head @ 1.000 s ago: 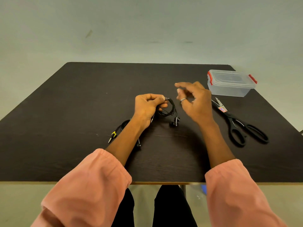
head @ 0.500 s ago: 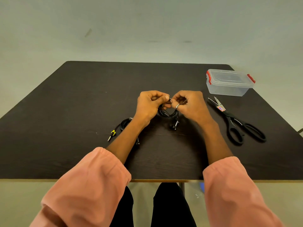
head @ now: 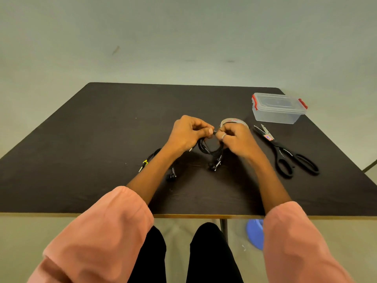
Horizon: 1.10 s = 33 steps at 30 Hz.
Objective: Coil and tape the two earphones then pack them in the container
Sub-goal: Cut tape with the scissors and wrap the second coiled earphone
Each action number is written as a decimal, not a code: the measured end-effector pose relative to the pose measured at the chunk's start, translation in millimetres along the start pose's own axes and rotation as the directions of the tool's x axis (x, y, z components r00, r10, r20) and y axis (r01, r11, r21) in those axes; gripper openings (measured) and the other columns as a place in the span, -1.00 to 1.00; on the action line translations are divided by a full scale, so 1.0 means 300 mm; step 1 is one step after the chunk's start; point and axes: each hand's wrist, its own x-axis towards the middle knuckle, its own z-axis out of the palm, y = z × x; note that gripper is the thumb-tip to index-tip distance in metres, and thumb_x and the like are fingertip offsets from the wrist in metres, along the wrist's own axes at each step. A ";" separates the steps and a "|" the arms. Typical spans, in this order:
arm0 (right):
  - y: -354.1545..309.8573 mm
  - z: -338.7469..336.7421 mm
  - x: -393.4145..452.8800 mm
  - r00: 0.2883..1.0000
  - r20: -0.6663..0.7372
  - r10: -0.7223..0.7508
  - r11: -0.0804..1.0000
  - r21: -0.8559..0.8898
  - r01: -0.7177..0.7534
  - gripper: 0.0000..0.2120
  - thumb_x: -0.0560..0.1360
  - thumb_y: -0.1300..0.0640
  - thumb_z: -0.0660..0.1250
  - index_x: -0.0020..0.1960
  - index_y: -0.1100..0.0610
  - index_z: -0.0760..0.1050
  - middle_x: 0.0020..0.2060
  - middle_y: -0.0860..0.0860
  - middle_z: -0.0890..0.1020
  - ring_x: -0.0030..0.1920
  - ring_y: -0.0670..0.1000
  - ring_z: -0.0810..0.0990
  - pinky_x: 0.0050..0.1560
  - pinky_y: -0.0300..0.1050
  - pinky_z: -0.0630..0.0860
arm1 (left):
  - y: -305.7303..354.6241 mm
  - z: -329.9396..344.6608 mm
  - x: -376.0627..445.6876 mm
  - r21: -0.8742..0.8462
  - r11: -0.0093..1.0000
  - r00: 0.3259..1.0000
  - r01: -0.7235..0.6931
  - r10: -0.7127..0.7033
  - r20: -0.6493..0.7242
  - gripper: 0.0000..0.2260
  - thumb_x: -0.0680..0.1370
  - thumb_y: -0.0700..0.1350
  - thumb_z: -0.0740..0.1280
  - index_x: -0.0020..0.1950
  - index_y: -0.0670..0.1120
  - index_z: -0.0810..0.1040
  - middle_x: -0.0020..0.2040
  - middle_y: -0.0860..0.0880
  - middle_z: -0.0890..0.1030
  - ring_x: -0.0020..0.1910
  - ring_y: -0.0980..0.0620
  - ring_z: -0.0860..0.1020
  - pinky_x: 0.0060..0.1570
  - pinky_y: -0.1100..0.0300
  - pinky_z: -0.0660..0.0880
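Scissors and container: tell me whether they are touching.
Apart. The head view shows a strip of bare dark table between the tips of the scissors and the near wall of the container.

We have a single view, from a wide-angle camera worn on the person's head. It looks forward and steeply down, so we see our own pink sleeves (head: 106, 227) rising from the bottom corners and our dark-clad legs beneath the near edge of the worktop (head: 81, 160). The whole dark worktop fits in frame, its far edge just above the middle, with pale floor beyond it. The wide lens bends the worktop's sides outward. The hands sit near the centre, close to the camera. The clear container (head: 278, 108) and scissors (head: 285, 154) lie toward the right side. There is no second view to share the scene.
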 end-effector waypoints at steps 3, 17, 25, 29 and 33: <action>-0.035 -0.026 -0.054 0.965 0.205 0.161 0.925 0.310 -0.220 -0.83 0.53 0.30 0.28 -0.22 0.20 0.56 -0.37 0.12 0.62 -0.32 0.03 0.61 -0.26 -0.03 0.60 | 0.019 -0.040 -0.043 0.032 0.998 0.995 0.056 -0.059 0.079 -0.92 0.48 -0.16 0.46 -0.06 -0.09 0.72 -0.26 0.05 0.69 -0.30 0.18 0.60 -0.30 0.34 0.49; -0.013 -0.016 -0.120 0.976 0.018 0.216 0.962 -0.176 -0.209 -0.89 0.47 0.06 0.43 -0.16 0.09 0.62 -0.40 0.03 0.61 -0.51 -0.12 0.47 -0.44 -0.29 0.39 | 0.018 -0.002 -0.108 0.323 0.943 0.990 0.081 -0.113 0.080 -0.94 0.52 -0.23 0.40 -0.03 -0.17 0.65 -0.22 -0.13 0.68 -0.30 -0.08 0.68 -0.36 0.24 0.62; 0.020 -0.179 -0.041 0.946 -0.204 0.252 0.956 -0.100 -0.276 -0.86 0.49 0.12 0.40 -0.18 0.17 0.64 -0.34 0.07 0.66 -0.46 -0.05 0.52 -0.37 -0.26 0.47 | 0.083 0.051 0.045 0.137 0.987 0.997 0.079 -0.081 0.008 -0.93 0.54 -0.25 0.37 -0.08 -0.22 0.64 -0.22 -0.17 0.67 -0.38 0.05 0.59 -0.41 0.31 0.55; 0.121 -0.330 0.056 0.767 -0.565 0.303 0.942 0.056 -0.330 -0.82 0.47 0.19 0.36 -0.25 0.26 0.62 -0.25 0.17 0.68 -0.20 0.08 0.63 -0.10 -0.08 0.54 | 0.146 0.145 0.212 -0.021 0.994 0.991 0.108 -0.110 -0.072 -0.90 0.53 -0.29 0.34 -0.15 -0.15 0.62 -0.18 -0.14 0.68 -0.32 0.08 0.59 -0.27 0.30 0.58; 0.229 -0.471 0.135 0.568 -0.734 0.373 0.895 0.123 -0.429 -0.79 0.53 0.14 0.33 0.04 0.28 0.59 0.12 0.19 0.63 0.17 0.21 0.55 0.12 0.00 0.48 | 0.174 0.288 0.381 -0.030 0.990 0.987 0.137 -0.139 -0.075 -0.85 0.56 -0.24 0.29 -0.16 -0.09 0.61 -0.06 -0.09 0.67 -0.08 0.01 0.62 0.03 0.14 0.56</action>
